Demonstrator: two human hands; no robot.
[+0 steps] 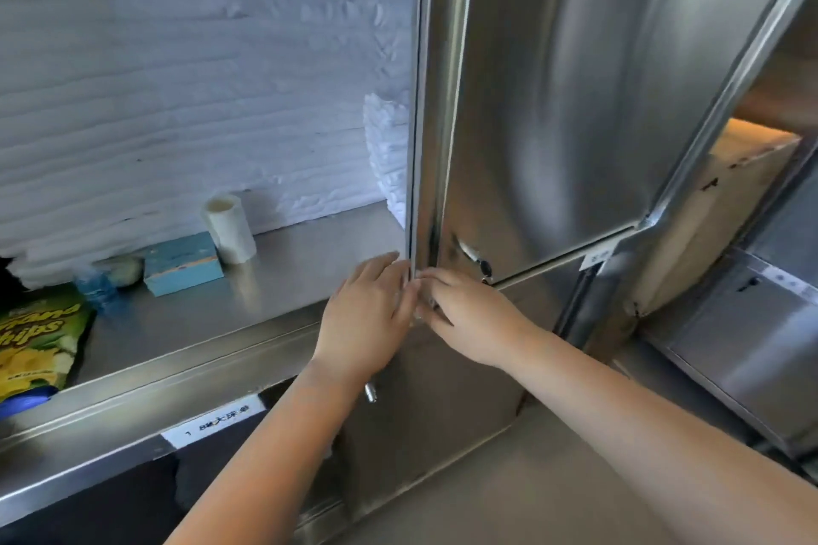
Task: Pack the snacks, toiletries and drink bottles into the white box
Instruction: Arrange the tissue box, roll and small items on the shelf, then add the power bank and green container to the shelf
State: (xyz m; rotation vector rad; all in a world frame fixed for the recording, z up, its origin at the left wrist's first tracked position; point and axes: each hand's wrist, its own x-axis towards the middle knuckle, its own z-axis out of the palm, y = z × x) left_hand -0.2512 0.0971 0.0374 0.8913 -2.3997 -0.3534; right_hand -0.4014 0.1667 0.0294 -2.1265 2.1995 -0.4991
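Both on edge of tall stainless-steel cabinet door (553, 102): left hand (367, 314) flat, unclenched; right hand (464, 314) fingers curled, grip unclear. Swing wide, w/ fingers clear of seam.

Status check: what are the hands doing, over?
Both hands, left and right, at steel door edge, holding nothing. Chips, blue box, roll unpacked on shelf.

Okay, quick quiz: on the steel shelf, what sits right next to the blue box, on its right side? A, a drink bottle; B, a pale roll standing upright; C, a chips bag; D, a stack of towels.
B: the pale roll stands upright just right of the blue box, while the chips bag and bottle lie to its left.
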